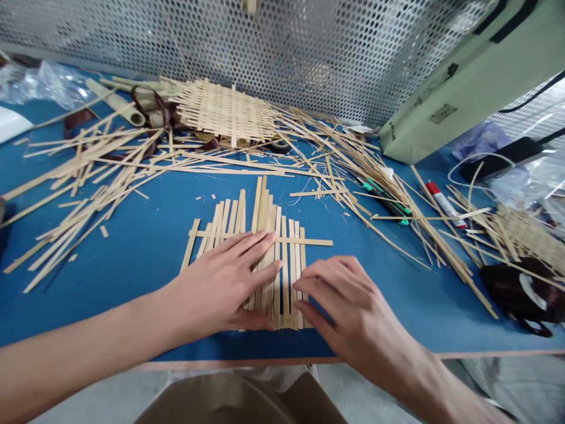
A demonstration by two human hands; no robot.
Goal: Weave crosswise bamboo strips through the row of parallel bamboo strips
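On the blue tabletop in front of me, pale bamboo strips point(285, 277) stand side by side, their upper ends uneven. A single crosswise strip point(315, 241) runs through them near their upper part. My left hand point(233, 274) lies flat across the middle strips, fingers stretched out and thumb apart, hiding much of the left side. At the right edge of the row, my right hand point(348, 297) touches the outer strips with bent fingers. Its thumb and forefinger tips are slightly apart, with nothing visibly gripped between them.
A woven bamboo piece point(225, 112) lies at the back among loose strips point(119, 159). To the right are a green-black cutter point(386, 203), a red-capped marker point(445, 205) and a dark cup-like object point(521, 288). A pale green bag point(468, 82) stands before the perforated metal panel point(300, 53).
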